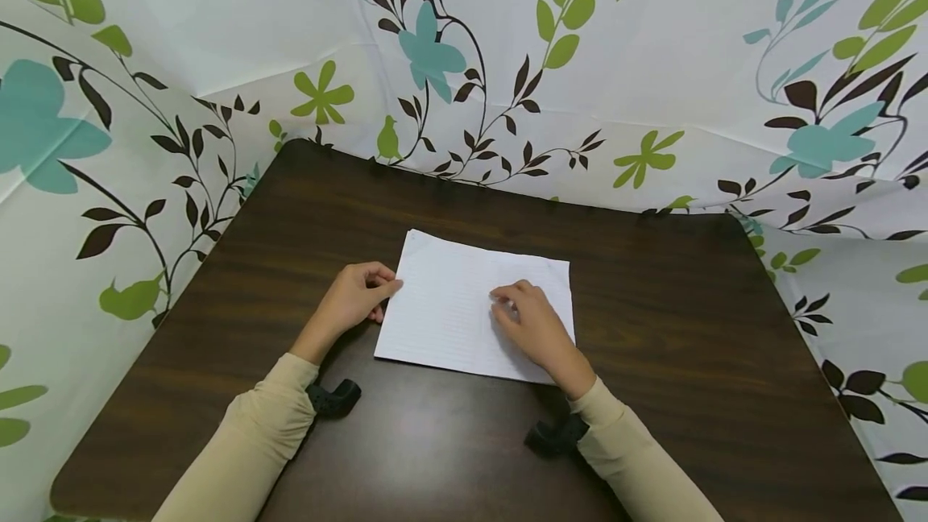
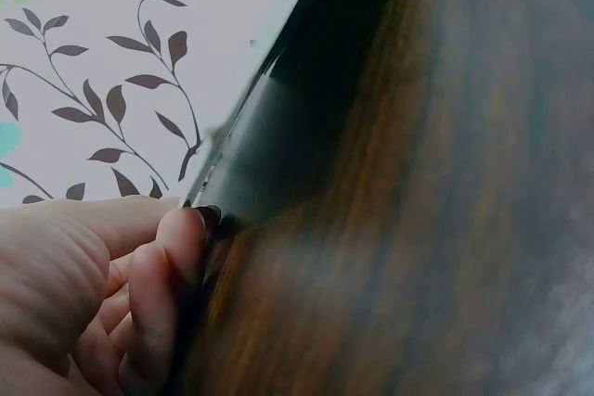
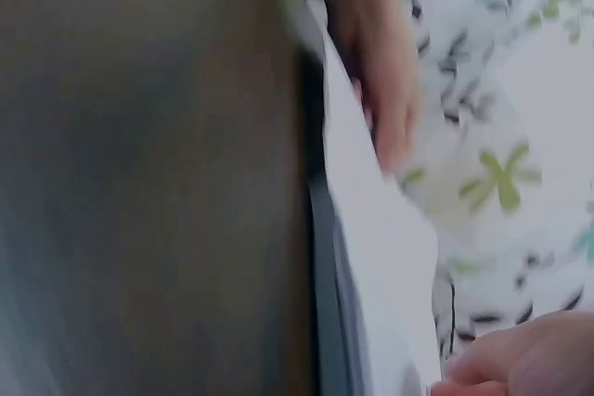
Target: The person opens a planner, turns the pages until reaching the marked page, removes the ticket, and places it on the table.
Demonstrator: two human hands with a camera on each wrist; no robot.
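On a dark wood-grained table (image 1: 674, 304) beside leaf-patterned fabric (image 1: 500, 63), left hand (image 1: 351, 296) pinches paper (image 1: 445, 296), right hand (image 1: 538, 327) relaxed.

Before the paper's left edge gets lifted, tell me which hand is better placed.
Probably the left hand: it pinches the paper at that edge; the right hand is over the right half.

Left sleeve (image 1: 246, 429) and right sleeve (image 1: 638, 457): long, plain beige cloth, creased; left mount (image 1: 337, 399) and right mount (image 1: 554, 437): black, curved, at the wrists; left hand (image 1: 351, 296) and right hand (image 1: 536, 325): bare
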